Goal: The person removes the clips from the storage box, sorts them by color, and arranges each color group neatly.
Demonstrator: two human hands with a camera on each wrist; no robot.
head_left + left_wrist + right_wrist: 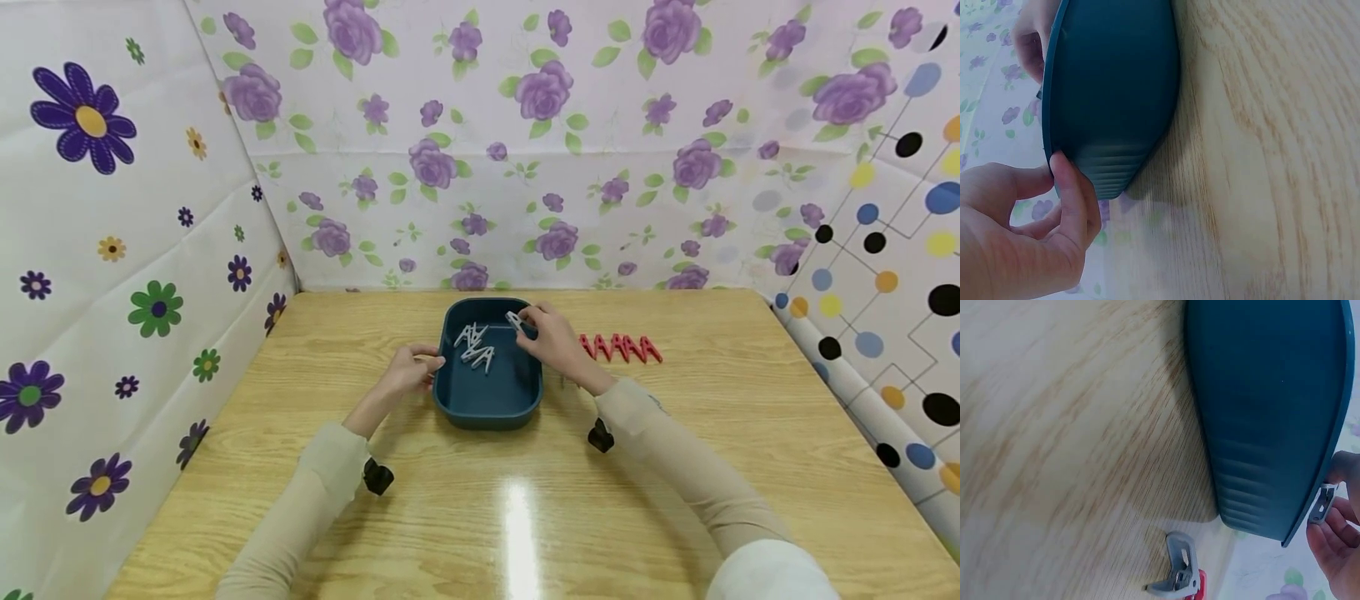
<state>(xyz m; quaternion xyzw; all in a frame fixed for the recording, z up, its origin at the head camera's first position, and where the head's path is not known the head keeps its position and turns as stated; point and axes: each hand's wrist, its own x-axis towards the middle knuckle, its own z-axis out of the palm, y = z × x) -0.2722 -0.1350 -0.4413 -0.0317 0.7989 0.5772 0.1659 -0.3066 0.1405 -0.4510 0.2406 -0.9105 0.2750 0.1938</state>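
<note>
A dark teal plastic bin (487,419) stands on the wooden table, with several grey clothespins (480,357) lying loose in its left half. On the bin's left rim is my left hand (408,372); in the left wrist view its thumb and fingers (1071,200) pinch the edge. My right hand (553,340) pinches another grey clothespin (513,320) between thumb and fingers at the far right rim. The right wrist view shows that held clothespin (1322,503) close to the rim.
Right of the bin, red clothespins (622,347) lie in a row, partly behind my right hand. One grey clothespin (1179,565) rests on the table beside a red one (1199,586). Flower-patterned sheets (480,183) enclose the table's back and left.
</note>
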